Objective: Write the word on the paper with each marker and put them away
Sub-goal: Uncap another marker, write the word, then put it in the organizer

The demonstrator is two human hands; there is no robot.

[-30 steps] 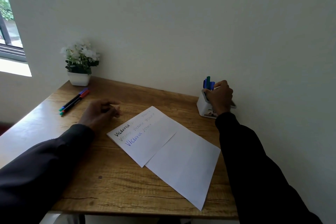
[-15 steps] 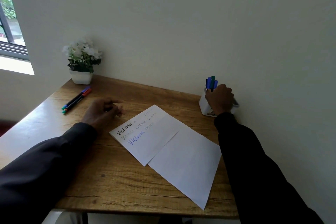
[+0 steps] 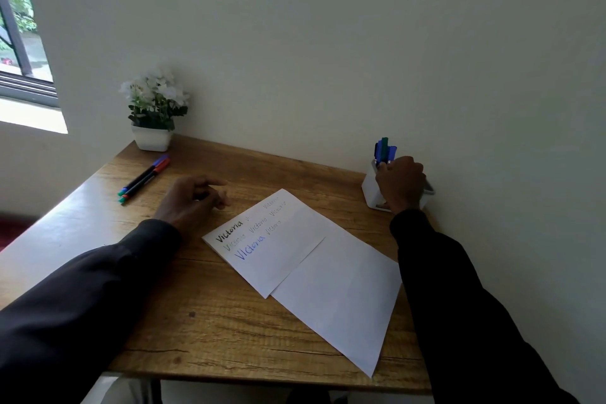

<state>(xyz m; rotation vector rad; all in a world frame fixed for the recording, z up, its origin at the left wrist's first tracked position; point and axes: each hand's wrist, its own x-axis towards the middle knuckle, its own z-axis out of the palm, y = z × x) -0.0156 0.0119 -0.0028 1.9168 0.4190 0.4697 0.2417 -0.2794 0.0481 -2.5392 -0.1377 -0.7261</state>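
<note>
A white paper lies on the wooden desk, with "Victoria" written several times in black, faint colours and blue on its folded upper part. A white holder stands at the back right with blue and green markers sticking up. My right hand rests over the holder, fingers curled against the markers' lower ends; whether it grips one is hidden. My left hand rests on the desk left of the paper, loosely curled and holding nothing. Two markers, blue-capped and red-capped, lie side by side at the back left.
A small white pot with white flowers stands in the back left corner. The wall runs right behind the desk and along its right side. A window is at the far left. The desk's front edge is close to me.
My right hand has sunk lower onto the holder, fingers closing down by the markers. My left hand has stayed put by the paper.
</note>
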